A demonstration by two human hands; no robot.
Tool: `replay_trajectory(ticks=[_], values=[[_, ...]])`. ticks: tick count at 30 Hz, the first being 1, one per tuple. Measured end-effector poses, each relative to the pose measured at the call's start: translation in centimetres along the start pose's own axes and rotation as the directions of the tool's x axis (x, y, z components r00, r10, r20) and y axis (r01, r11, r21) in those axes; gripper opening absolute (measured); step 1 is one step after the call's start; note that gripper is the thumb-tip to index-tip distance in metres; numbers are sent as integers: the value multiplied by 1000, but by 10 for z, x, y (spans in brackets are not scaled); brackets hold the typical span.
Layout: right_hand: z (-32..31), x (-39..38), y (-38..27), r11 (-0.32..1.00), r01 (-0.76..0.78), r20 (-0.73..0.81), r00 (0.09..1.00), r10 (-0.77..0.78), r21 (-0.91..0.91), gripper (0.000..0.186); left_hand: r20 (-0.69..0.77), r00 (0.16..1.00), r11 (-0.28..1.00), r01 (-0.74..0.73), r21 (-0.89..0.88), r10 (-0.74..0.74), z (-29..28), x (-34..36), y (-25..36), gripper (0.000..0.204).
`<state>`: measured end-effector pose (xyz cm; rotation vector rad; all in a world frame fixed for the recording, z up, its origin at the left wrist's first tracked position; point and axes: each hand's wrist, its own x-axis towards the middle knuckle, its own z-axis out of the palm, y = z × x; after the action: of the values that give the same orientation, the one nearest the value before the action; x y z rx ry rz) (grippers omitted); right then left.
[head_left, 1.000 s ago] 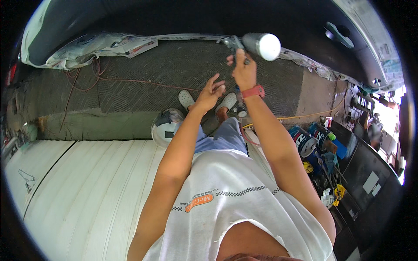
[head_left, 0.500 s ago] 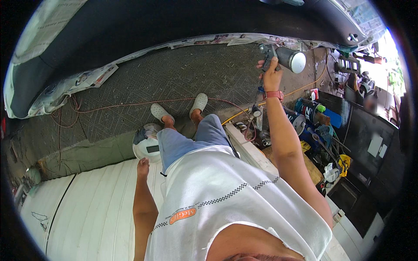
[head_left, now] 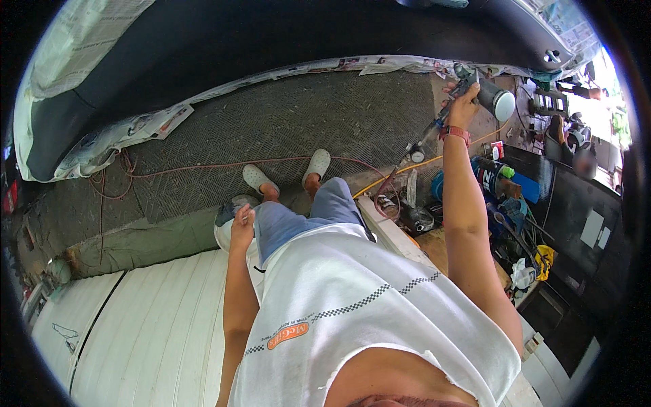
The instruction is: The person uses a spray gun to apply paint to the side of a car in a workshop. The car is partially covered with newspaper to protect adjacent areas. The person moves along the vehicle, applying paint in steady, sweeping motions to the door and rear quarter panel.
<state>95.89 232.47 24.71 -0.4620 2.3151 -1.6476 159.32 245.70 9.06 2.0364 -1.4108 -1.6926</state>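
Note:
My right hand (head_left: 464,108), at the end of an outstretched arm, is wrapped round the handle of a spray gun (head_left: 495,100). The gun has a dark grey cup with a pale round end, and it is tilted to the right. A gauge (head_left: 416,154) hangs at the hose end below its handle. Just beyond the gun runs the lower edge of a dark, curved vehicle panel (head_left: 271,41), bordered with newspaper. My left hand (head_left: 242,230) hangs beside my shorts in front of a white bucket (head_left: 224,234). Its fingers are loosely curled and partly apart, with nothing visible in them.
A reddish hose (head_left: 203,163) crosses the dark mat near my clogs, and a yellow hose (head_left: 393,171) runs on the right. Cans, rags and tools crowd a bench beside a black panel (head_left: 576,210). White ribbed panelling (head_left: 156,319) lies behind me at left.
My right hand has moved right with the spray gun, and the gauge has swung into plainer view. My left hand has come up and rightward, nearer my shorts.

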Motion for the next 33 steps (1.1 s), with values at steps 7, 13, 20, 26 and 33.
replay_trajectory(ticks=[7,13,20,26,33], values=[[78,-140,-26,994,-108,380,921,92,22,57,-20,996,996,88,29,-87,-35,3,-42,48],[159,-255,-35,996,-87,671,737,82,-27,52,-43,977,975,205,-80,-209,-73,-19,-138,48],[253,-367,-60,998,59,772,633,-61,31,48,-70,967,949,225,-220,-245,-110,-38,-198,54],[310,-433,-87,986,145,857,495,-141,79,48,-124,963,948,203,-245,-238,-131,-35,-192,48],[318,-425,-106,992,-9,895,433,-109,125,52,-115,976,971,165,-170,-186,-138,-24,-177,50]])
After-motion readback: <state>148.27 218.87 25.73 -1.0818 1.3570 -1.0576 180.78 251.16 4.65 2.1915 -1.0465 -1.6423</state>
